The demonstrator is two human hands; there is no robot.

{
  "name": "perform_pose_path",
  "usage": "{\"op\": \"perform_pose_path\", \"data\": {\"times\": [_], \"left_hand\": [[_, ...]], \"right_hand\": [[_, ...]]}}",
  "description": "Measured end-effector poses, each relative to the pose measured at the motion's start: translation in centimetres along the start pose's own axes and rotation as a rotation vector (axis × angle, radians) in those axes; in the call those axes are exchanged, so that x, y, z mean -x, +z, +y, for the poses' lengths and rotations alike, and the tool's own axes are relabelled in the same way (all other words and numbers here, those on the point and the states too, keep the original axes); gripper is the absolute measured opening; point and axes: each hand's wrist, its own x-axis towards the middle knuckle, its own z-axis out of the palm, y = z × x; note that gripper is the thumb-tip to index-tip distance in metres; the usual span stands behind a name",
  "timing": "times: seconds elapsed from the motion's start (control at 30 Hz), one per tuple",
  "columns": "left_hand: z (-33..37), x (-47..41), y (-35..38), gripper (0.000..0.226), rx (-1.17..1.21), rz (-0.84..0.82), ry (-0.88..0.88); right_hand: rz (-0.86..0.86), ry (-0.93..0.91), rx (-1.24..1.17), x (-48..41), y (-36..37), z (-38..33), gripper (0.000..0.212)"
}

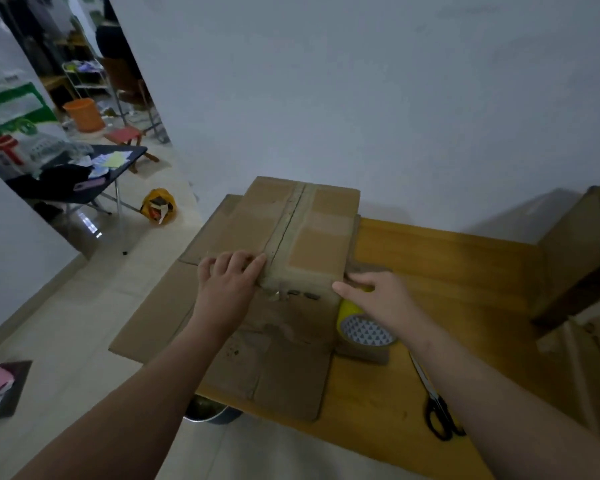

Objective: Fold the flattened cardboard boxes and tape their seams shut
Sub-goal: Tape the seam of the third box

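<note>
Presses left hand (227, 284) flat, fingers straight, on the near top edge of the folded box (323, 237), beside its centre seam (288, 230). Rests right hand (378, 299), fingers outstretched and gripping nothing, at the box's near right corner, just above the yellow tape roll (361, 329). Box atop flattened cardboard (284, 368) on the wooden table (447, 271); scissors (437, 407) beside the right forearm.

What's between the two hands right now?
Head view: only the folded box, its near edge and taped seam spanning the gap between left hand and right hand. The yellow tape roll sits below the right hand.
</note>
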Motion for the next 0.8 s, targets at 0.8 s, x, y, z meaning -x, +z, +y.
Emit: {"op": "perform_pose_path", "data": {"times": [0.8], "left_hand": [[9.5, 6.5, -2.7, 0.024, 1.419, -0.440, -0.585]], "right_hand": [[0.207, 0.088, -0.465, 4.8, 6.8, -0.5, 0.021]]}}
